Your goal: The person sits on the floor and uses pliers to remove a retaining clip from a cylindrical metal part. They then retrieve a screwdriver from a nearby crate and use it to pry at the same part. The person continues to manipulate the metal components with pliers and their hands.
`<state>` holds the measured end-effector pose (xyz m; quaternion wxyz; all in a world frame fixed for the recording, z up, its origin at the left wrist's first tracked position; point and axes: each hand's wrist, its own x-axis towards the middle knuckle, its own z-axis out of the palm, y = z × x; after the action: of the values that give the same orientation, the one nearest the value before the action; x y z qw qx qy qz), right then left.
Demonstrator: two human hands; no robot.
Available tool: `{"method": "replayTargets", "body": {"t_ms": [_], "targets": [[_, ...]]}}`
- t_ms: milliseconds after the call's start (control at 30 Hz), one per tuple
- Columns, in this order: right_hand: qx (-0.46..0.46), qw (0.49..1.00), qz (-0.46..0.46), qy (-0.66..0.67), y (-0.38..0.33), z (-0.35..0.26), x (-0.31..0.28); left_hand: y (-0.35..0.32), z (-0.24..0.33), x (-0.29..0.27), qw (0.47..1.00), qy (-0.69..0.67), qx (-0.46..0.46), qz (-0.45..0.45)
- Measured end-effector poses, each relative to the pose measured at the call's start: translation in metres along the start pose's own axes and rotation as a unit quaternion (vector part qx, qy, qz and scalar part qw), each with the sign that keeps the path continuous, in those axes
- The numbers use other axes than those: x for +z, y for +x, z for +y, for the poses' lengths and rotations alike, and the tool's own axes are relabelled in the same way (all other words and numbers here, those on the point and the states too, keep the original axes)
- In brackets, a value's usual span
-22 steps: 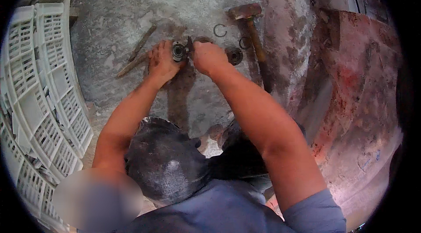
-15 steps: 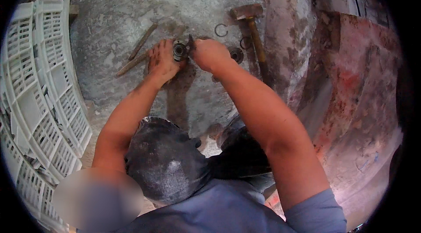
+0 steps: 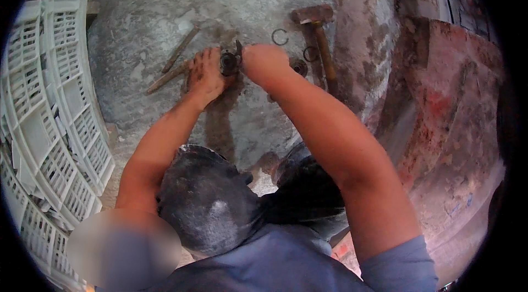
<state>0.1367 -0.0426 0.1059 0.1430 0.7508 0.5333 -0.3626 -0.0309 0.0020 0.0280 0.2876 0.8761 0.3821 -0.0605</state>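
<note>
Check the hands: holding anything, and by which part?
Both hands are on a small dark round metal part on the concrete floor. Left hand grips its left side, right hand its right; the exact finger hold is hidden.

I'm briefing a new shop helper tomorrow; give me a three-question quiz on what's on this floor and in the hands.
1. True or false: the hammer is in the right hand.
2. What does the left hand touch? A) round dark metal part B) white crate C) open ring
3. Which side of the hands do the two metal rods lie on?

Key: 1 false, it lies on the concrete floor. 2 A. 3 The person's left.
</note>
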Motion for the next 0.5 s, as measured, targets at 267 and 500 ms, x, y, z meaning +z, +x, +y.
{"method": "replayTargets", "body": {"t_ms": [267, 500], "targets": [[-0.039, 0.998, 0.012, -0.041, 0.013, 0.006, -0.005, 0.008, 0.006, -0.014, 0.997, -0.024, -0.010, -0.074], [-0.026, 0.998, -0.059, -0.014, 0.023, 0.012, -0.005, 0.001, -0.008, 0.009, 0.999, -0.003, 0.039, 0.018]]}}
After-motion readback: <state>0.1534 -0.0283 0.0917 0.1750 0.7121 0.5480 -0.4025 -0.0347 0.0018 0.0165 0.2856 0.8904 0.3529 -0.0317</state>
